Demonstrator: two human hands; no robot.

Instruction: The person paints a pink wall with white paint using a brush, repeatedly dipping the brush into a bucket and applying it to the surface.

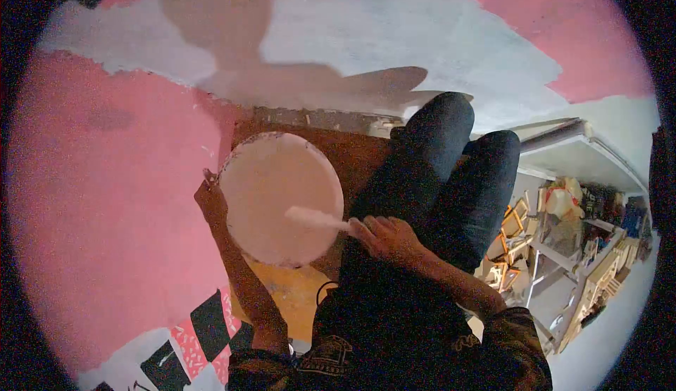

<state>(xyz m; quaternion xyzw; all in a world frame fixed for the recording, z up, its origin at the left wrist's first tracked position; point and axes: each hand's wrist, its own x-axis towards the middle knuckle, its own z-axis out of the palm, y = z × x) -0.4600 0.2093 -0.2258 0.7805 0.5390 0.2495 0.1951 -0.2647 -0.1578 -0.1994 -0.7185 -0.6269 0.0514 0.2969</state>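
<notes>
A round paint bucket [282, 172], seen from above, shows pale pinkish paint across its opening and smears around its rim. At its left edge my left hand [213, 197] grips the rim, partly hidden by the bucket. My right hand [389, 239] is closed around the handle of a paintbrush [318, 219], just right of the bucket. The brush is coated in pale paint and its bristle end lies over the bucket's opening in this view.
A wall painted pink [120, 201] and whitish [352, 32] fills the left and top, with my shadow on it. My bent legs [436, 158] are beside the bucket. Black and pink diamond shapes [211, 325] mark the lower left. Chairs [514, 229] and shelving [591, 285] stand at right.
</notes>
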